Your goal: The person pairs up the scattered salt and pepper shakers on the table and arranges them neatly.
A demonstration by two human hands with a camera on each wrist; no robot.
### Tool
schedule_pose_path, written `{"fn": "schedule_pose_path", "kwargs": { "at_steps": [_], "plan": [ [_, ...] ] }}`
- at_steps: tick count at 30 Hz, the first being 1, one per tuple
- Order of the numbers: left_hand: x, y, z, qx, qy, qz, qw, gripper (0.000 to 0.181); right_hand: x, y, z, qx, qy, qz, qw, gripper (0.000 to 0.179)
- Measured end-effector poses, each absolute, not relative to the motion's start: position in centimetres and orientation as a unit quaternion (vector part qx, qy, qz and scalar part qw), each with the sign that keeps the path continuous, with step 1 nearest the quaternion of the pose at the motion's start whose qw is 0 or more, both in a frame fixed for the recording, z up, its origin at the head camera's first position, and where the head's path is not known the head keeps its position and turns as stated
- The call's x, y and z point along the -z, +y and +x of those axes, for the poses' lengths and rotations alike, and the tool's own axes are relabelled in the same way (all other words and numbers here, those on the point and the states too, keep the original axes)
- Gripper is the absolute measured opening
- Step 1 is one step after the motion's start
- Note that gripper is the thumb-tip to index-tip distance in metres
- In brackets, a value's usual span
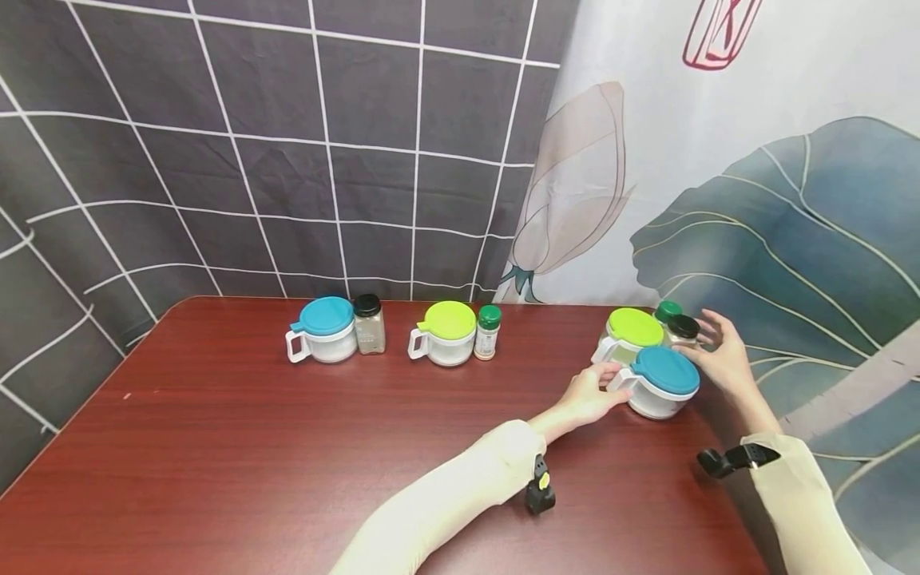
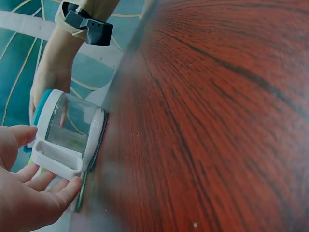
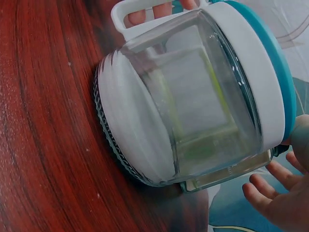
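Observation:
At the right end of the table, a clear seasoning jar with a blue lid (image 1: 667, 370) and white handle (image 2: 58, 158) stands upright. My left hand (image 1: 585, 395) holds it at the handle, thumb on one side and fingers on the other. My right hand (image 1: 724, 359) is beside the black-capped bottle (image 1: 683, 327), its thumb close to the cap and its fingers spread apart in the right wrist view. Whether it touches the bottle is unclear. A green-lidded jar (image 1: 634, 326) and a green-capped bottle (image 1: 668, 310) stand just behind, partly hidden.
Further left along the back edge stand a blue-lidded jar (image 1: 327, 327), a black-capped bottle (image 1: 370, 326), a lime-lidded jar (image 1: 449, 331) and a green-capped shaker (image 1: 487, 331). A tile-pattern curtain (image 1: 273, 176) and a painted cloth (image 1: 776, 239) hang around the reddish table (image 1: 287, 463).

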State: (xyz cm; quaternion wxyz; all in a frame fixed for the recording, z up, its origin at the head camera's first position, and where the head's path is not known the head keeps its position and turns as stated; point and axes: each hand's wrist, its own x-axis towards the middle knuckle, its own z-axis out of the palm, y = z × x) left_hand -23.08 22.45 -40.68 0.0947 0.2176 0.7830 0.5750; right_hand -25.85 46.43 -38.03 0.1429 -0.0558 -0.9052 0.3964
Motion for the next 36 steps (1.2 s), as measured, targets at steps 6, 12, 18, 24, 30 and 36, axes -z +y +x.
{"fn": "schedule_pose_path", "kwargs": {
  "at_steps": [6,12,18,24,30,36],
  "plan": [
    [40.8,22.4,-23.1,-0.570,0.784,0.222,0.102,0.044,38.0,46.7,-26.0,-0.398,-0.909,-0.047,0.114,0.080],
    [41.1,22.5,-23.1,-0.566,0.783,0.237,0.105,0.040,38.4,47.0,-26.0,-0.403,-0.909,-0.042,0.098,0.077],
    [41.0,22.7,-23.1,-0.542,0.797,0.246,0.105,0.037,38.6,47.1,-26.0,-0.405,-0.907,-0.028,0.109,0.074],
    [41.0,22.6,-23.0,-0.524,0.810,0.241,0.103,0.036,38.9,47.2,-25.9,-0.384,-0.914,-0.036,0.125,0.072],
    [41.2,22.3,-22.8,-0.539,0.803,0.233,0.100,0.040,39.2,47.5,-25.5,-0.365,-0.920,-0.049,0.134,0.073],
    [41.6,22.2,-22.9,-0.568,0.787,0.220,0.092,0.038,39.4,47.6,-25.1,-0.373,-0.919,-0.070,0.110,0.079]
  ]
}}
